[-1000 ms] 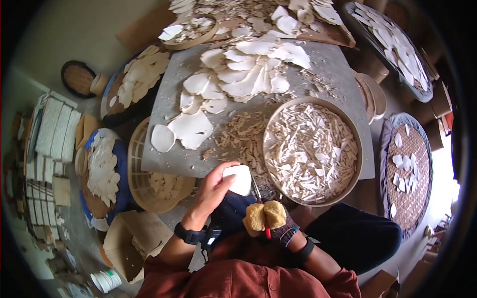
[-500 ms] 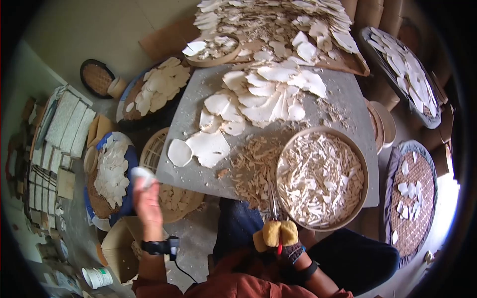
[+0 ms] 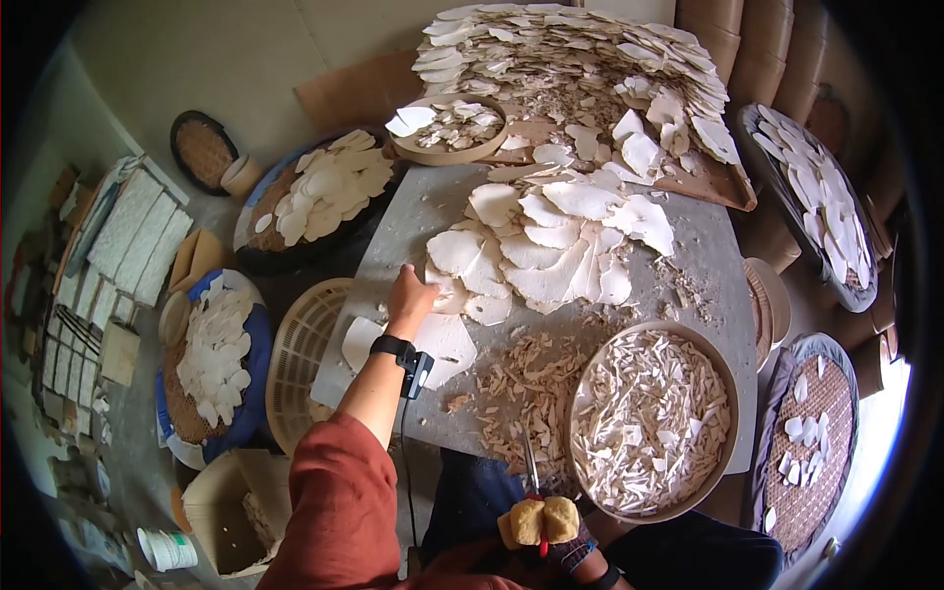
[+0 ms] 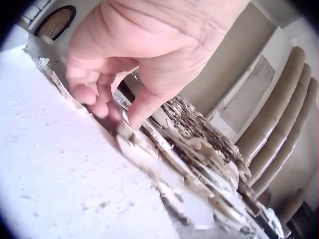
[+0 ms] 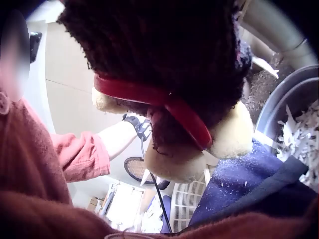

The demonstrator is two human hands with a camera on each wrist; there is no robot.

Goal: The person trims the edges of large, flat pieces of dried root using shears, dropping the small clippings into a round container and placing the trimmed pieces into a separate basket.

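Note:
Reaching over the grey table, my bare left hand is at the left end of a pile of flat white pieces. In the left wrist view, the thumb and curled fingers of that hand pinch the edge of a thin white piece. Low in the head view, my right hand, in a dark knitted glove, grips scissors with blades pointing away from me. Yellow foam pads surround the fingers. The right wrist view shows the glove and red handles.
A round tray of white scraps sits at the table's front right, beside brown trimmings. Left of the table are a slatted basket, a blue-edged tray and a cardboard box. Stacked pieces stand behind.
My left hand carried a white piece off to the left, and that piece is no longer in it; the hand is now at the pile. The right hand keeps its scissors. The head view has tilted up.

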